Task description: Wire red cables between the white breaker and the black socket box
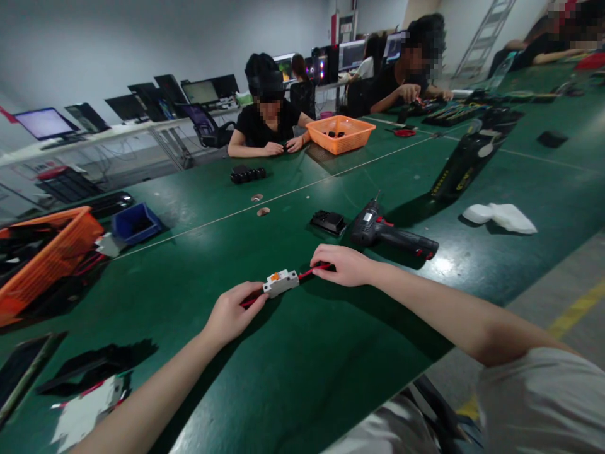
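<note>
A small white circuit breaker [282,284] with an orange switch lies between my two hands, just over the green table. Red wire comes out of both its ends. My left hand [237,311] is closed on the red wire at the left end, its fingertips against the breaker's edge. On the other side, my right hand [346,265] pinches the red wire [306,273] a short way from the breaker. Just beyond the right hand lie a cordless drill [390,233] and a black plastic part [328,221].
Orange baskets stand at left [57,258] and across the table [341,136]. Near the left basket is a blue bin [136,224]. White parts with red wire [89,410] lie lower left. A tall black object [466,161] and white crumpled material [501,215] are at right. Co-workers sit opposite.
</note>
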A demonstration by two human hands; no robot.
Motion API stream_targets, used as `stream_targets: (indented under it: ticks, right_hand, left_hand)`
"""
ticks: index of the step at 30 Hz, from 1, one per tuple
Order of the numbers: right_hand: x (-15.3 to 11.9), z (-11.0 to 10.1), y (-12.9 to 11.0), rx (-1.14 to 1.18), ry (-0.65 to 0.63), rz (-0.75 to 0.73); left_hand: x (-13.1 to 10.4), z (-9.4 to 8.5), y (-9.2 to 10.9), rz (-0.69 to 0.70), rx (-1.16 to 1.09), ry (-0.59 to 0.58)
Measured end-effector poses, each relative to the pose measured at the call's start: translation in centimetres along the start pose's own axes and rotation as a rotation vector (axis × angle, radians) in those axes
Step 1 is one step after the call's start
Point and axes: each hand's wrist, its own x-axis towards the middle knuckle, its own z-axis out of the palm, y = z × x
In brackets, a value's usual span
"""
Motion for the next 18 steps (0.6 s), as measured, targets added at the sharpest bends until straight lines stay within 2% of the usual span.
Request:
stream_targets:
  ticks: [18]
  right_hand:
    - [-0.03, -0.34, -0.29, 0.016, -0.018, 0.003]
  left_hand:
    - [-0.18, 0.19, 0.14, -0.017, 0.036, 0.009]
